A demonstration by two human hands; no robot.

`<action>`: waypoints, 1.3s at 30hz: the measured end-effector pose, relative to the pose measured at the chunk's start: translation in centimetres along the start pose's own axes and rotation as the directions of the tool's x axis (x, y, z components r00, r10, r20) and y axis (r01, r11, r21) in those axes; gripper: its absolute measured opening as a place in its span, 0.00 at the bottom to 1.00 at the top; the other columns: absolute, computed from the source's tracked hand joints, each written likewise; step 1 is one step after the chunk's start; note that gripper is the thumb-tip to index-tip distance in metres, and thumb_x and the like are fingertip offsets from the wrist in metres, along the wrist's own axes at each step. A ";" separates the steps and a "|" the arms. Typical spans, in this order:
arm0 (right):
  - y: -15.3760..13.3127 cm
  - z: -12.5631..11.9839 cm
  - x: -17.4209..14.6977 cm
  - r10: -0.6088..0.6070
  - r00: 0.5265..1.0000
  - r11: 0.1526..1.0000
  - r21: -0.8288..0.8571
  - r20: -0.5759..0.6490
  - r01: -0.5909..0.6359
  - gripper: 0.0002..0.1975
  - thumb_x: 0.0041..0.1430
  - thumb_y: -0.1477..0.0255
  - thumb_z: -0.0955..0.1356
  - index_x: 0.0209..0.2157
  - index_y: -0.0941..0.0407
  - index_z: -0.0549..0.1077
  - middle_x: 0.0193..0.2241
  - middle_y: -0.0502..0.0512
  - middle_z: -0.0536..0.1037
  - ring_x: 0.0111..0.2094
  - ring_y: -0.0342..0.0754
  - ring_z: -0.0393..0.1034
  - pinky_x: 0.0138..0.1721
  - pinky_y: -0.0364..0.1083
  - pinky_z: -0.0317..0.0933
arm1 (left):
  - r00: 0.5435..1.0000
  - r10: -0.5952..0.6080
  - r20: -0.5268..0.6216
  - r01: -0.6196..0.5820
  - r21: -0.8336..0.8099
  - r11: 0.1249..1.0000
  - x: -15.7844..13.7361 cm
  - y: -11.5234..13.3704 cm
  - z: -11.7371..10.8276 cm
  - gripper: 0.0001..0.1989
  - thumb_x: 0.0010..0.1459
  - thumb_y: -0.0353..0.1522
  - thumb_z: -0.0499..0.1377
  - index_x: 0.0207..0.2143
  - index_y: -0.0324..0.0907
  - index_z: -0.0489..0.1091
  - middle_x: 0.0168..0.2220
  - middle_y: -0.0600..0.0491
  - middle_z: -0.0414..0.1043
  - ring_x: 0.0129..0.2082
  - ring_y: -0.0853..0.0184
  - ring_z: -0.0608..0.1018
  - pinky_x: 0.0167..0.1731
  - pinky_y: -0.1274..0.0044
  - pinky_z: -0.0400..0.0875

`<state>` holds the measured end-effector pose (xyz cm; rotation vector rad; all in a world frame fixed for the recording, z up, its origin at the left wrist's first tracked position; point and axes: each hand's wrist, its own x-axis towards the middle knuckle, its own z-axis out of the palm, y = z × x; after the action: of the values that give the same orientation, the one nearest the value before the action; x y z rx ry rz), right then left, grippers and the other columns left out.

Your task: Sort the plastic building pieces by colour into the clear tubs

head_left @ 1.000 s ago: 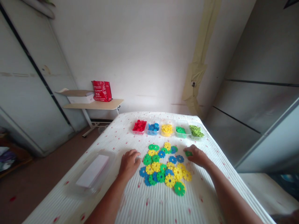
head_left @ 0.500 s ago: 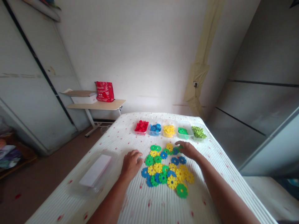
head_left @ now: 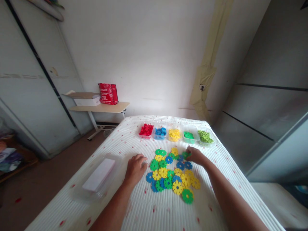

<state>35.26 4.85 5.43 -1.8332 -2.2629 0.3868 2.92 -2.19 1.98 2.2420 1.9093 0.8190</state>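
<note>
My right hand [head_left: 195, 155] is at the far right of a loose spread of notched plastic building discs, its fingers closed at the edge of a green disc [head_left: 185, 154]. My left hand [head_left: 136, 167] rests on the cloth left of the spread, fingers loosely bent and apart, holding nothing. Between the hands lie yellow discs [head_left: 177, 187], blue discs [head_left: 180, 166] and other green discs [head_left: 154, 165], several of them overlapping. A green disc [head_left: 187, 196] at the near end partly covers a yellow one.
Behind the discs stands a row of clear tubs with red pieces [head_left: 146, 129], blue pieces [head_left: 160, 132], yellow pieces [head_left: 174, 134], green pieces [head_left: 188, 135] and light green pieces [head_left: 205, 136]. A clear plastic lid [head_left: 112, 175] with a white box [head_left: 99, 175] lies at left.
My right hand has moved slightly right and lowered onto the green disc, its fingers closing from a spread pose. My left hand stays where it was.
</note>
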 end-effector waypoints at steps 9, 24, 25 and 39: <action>2.3 -1.9 -2.4 0.254 0.961 0.924 0.264 0.112 -0.275 0.04 0.41 0.77 0.65 0.21 0.56 0.64 0.10 0.42 0.62 0.13 0.39 0.57 0.17 0.39 0.48 | 1.000 0.007 -0.002 -0.007 -0.006 1.000 0.1 -0.4 0.4 0.11 0.50 0.30 0.55 0.36 0.44 0.72 0.43 0.52 0.71 0.44 0.64 0.70 0.47 0.71 0.62; 2.5 -1.0 -2.3 0.062 0.934 0.962 0.272 -0.353 0.039 0.10 0.46 0.74 0.63 0.32 0.57 0.73 0.28 0.52 0.76 0.29 0.45 0.70 0.32 0.42 0.61 | 0.999 0.031 -0.041 -0.030 0.014 0.999 0.0 -0.4 0.5 0.10 0.50 0.30 0.55 0.36 0.44 0.72 0.43 0.52 0.71 0.44 0.63 0.71 0.47 0.71 0.64; 2.3 -0.5 -2.1 0.044 0.933 0.972 0.229 -0.357 0.042 0.11 0.46 0.75 0.63 0.32 0.58 0.73 0.30 0.54 0.76 0.30 0.46 0.70 0.33 0.43 0.61 | 0.999 0.031 -0.040 -0.030 0.014 0.999 0.0 -0.4 0.5 0.10 0.50 0.30 0.55 0.36 0.44 0.72 0.43 0.52 0.71 0.45 0.63 0.71 0.47 0.71 0.64; 2.5 1.5 -1.6 -0.059 0.963 0.995 -0.093 -0.262 0.035 0.16 0.49 0.66 0.66 0.39 0.57 0.74 0.37 0.59 0.73 0.39 0.50 0.66 0.41 0.44 0.58 | 1.000 0.016 -0.020 -0.016 0.010 1.000 0.1 -0.5 0.5 0.11 0.50 0.31 0.56 0.37 0.44 0.72 0.43 0.52 0.71 0.44 0.63 0.71 0.47 0.71 0.63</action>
<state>37.42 3.63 3.24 -1.7478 -2.1643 0.0309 2.73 -1.84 1.37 2.2660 1.9101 0.8390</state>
